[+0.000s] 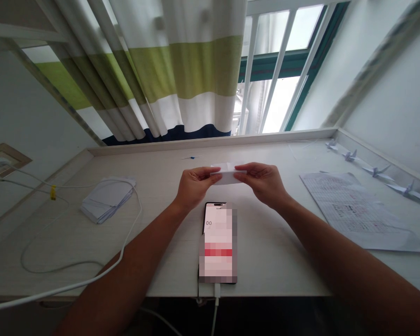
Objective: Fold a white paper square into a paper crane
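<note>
A small folded piece of white paper (227,173) is held just above the desk (266,242), between both hands. My left hand (192,184) pinches its left end with thumb and fingers closed. My right hand (262,179) grips its right end the same way. A smartphone (219,242) lies flat on the desk just below the hands, with its screen lit and a cable plugged into its near end.
A stack of white paper squares (107,198) lies at the left. A white cable (91,275) loops across the left desk. A printed sheet (357,210) lies at the right. Several folded paper cranes (378,170) line the right wall ledge. Striped curtain (161,70) and window behind.
</note>
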A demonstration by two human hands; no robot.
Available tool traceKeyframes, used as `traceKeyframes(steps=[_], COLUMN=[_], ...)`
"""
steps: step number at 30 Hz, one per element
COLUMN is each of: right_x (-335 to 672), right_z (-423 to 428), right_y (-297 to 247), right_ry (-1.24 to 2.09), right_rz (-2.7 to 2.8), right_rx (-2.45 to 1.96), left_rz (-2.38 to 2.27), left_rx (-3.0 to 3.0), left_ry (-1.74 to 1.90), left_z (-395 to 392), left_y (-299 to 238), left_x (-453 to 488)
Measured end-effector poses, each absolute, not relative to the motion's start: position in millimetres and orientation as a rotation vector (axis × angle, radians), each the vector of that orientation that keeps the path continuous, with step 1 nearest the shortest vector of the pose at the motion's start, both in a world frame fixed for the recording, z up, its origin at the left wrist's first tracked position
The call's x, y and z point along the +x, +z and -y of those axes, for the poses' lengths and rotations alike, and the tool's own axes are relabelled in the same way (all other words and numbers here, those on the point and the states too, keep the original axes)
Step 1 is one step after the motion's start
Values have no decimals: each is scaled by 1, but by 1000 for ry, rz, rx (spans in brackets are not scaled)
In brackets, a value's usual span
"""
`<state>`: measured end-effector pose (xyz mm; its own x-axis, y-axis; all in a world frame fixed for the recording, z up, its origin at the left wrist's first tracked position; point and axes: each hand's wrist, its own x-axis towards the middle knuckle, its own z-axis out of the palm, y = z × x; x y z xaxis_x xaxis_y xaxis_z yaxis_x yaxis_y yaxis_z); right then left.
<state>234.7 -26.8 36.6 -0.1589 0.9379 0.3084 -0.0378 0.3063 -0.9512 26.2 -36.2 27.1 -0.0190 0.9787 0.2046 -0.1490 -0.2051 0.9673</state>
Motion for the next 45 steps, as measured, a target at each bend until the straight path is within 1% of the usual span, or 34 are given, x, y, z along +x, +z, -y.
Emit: traceKeyframes(steps=[8, 15, 20, 26, 33, 37, 45], right_x=[238, 240, 240, 238, 233, 232, 234], right_z=[21, 20, 22, 24, 30, 31, 27], right_y=[30, 31, 32, 32, 38, 40, 38], right_ry=[953, 840, 713, 623, 747, 843, 1053], right_rz=[1562, 1727, 1781, 1883, 1836, 1787, 1661], right_rx=[-965, -966, -1007, -872, -823, -834, -925], left_rz=[-1063, -1237, -1118, -1198, -1135, -1147, -1068], left_rx=[1490, 1758, 1732, 1708, 1681, 1674, 1384], left_ry=[1395, 1404, 1343, 1295, 1183, 1212, 1229], left_z=[32, 34, 37, 40, 43, 42, 39], left_y=[22, 29, 28, 27, 30, 30, 30], left_x=[21, 16, 21, 22, 23, 21, 23])
